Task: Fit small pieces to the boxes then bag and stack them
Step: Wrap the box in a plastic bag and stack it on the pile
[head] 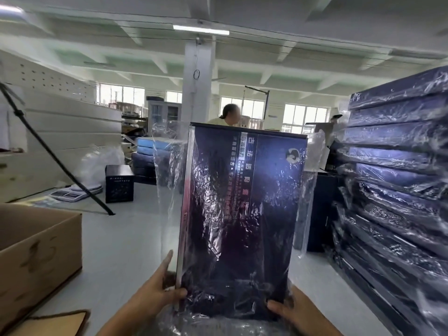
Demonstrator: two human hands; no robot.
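I hold a large flat dark blue box (244, 209) upright in front of me, its printed face toward the camera. A clear plastic bag (167, 180) is around it, loose and open at the top. My left hand (157, 284) grips the lower left edge of the bagged box. Its lower right corner is gripped by my right hand (293, 311). At the right stands a tall stack of bagged blue boxes (397, 170).
An open cardboard carton (36, 251) sits at the left on the grey table (121, 238). A scale (72, 194), a small black box (119, 183) and a black tripod leg (60, 163) stand beyond it. A person (228, 116) sits behind.
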